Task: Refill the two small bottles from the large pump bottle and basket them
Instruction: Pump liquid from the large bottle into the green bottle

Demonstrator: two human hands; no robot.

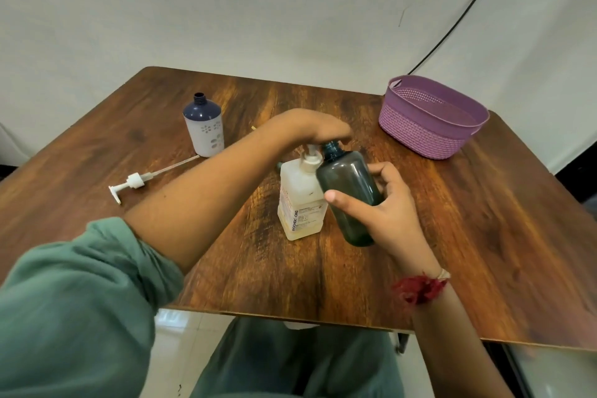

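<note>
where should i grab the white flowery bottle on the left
Grip the white bottle round its straight lower body, coming from the near side. It stands upright with its neck open, so a side grip keeps it level; the rounded dark shoulder would likely slip.
</note>
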